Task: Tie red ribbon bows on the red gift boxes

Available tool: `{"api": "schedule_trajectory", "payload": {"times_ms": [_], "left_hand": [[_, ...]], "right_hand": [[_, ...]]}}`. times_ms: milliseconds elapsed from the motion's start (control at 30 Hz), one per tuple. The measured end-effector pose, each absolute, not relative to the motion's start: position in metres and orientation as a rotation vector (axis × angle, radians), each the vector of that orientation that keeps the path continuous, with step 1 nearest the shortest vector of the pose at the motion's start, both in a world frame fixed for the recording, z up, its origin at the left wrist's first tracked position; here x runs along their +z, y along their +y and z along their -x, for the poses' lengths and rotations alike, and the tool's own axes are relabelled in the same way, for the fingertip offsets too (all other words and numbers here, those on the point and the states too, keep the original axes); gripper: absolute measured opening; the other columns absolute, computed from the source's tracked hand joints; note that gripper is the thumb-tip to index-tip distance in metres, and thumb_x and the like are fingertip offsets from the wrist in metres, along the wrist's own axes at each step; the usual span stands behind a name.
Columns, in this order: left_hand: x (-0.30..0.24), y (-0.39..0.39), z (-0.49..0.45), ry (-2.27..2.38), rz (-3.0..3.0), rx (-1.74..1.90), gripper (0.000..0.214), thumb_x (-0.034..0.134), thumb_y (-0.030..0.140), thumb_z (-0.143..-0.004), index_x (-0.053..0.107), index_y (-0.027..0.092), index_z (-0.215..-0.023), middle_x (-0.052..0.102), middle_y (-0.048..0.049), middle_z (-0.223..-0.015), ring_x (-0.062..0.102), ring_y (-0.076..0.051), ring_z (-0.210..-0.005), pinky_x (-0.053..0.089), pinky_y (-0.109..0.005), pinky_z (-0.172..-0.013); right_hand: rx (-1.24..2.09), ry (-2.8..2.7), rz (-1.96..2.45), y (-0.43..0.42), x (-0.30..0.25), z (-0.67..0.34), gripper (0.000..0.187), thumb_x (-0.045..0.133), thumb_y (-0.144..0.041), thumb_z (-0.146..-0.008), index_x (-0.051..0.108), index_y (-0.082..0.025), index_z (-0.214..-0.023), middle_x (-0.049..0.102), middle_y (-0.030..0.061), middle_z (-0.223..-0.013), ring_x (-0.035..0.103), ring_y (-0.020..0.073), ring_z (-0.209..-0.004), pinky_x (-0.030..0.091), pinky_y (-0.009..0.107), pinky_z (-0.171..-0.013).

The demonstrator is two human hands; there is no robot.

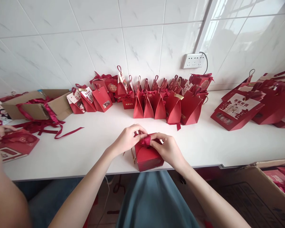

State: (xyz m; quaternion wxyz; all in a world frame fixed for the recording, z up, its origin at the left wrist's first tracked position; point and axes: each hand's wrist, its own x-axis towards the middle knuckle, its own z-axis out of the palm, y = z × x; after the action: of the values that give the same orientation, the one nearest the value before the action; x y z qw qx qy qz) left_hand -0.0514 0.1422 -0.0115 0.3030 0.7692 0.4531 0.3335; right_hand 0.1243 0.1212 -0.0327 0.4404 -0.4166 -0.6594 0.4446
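A small red gift box (147, 156) stands near the front edge of the white table (204, 142), right in front of me. A red ribbon (146, 140) sits on its top. My left hand (128, 137) pinches the ribbon from the left, fingers closed. My right hand (167, 148) grips the ribbon from the right, fingers also closed, resting against the box top. A thin gold cord (133, 155) hangs at the box's left side.
Several finished red gift boxes (166, 106) stand in rows by the tiled wall. Flat red box blanks (237, 110) lie at the right. A cardboard box (38, 104) with loose red ribbons (49, 125) sits left. Another person's hand (0, 130) works at far left. An open carton (263, 190) is below right.
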Motion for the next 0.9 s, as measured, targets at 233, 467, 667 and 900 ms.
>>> {"api": "schedule_trajectory", "payload": {"times_ms": [233,467,667,900], "left_hand": [[-0.020,0.132,0.059,1.208,-2.115,0.839,0.010,0.058,0.025,-0.082,0.067,0.021,-0.080,0.064,-0.0040,-0.094,0.055,-0.020,-0.096,0.044,-0.031,-0.086],[-0.017,0.115,0.055,1.190,-2.052,0.811,0.014,0.057,0.029,-0.082,0.067,0.019,-0.080,0.060,-0.0070,-0.113,0.053,-0.023,-0.109,0.044,-0.033,-0.092],[-0.028,0.107,0.043,1.214,-1.808,0.957,0.026,0.052,0.037,-0.088,0.063,0.017,-0.074,0.058,-0.0073,-0.113,0.056,-0.020,-0.103,0.044,-0.030,-0.089],[-0.030,0.111,0.041,1.100,-1.657,0.934,0.026,0.050,0.033,-0.087,0.066,0.017,-0.075,0.057,-0.0071,-0.113,0.054,-0.021,-0.109,0.043,-0.029,-0.089]], "right_hand": [[1.137,-1.474,1.045,0.117,-0.036,-0.123,0.023,0.067,-0.031,-0.076,0.046,-0.024,-0.081,0.071,0.0001,-0.076,0.065,0.0184,-0.076,0.048,0.030,-0.070],[0.967,-1.530,1.077,0.114,-0.036,-0.121,0.013,0.061,-0.030,-0.077,0.051,-0.023,-0.078,0.065,0.0015,-0.079,0.063,0.0178,-0.077,0.051,0.030,-0.070],[0.934,-1.584,1.080,0.113,-0.032,-0.125,0.011,0.060,-0.031,-0.079,0.054,-0.022,-0.076,0.064,0.0020,-0.079,0.061,0.0179,-0.076,0.050,0.031,-0.071],[1.025,-1.652,1.040,0.118,-0.031,-0.130,0.012,0.060,-0.031,-0.082,0.057,-0.022,-0.075,0.066,0.0005,-0.073,0.061,0.0178,-0.073,0.048,0.032,-0.072]]}}
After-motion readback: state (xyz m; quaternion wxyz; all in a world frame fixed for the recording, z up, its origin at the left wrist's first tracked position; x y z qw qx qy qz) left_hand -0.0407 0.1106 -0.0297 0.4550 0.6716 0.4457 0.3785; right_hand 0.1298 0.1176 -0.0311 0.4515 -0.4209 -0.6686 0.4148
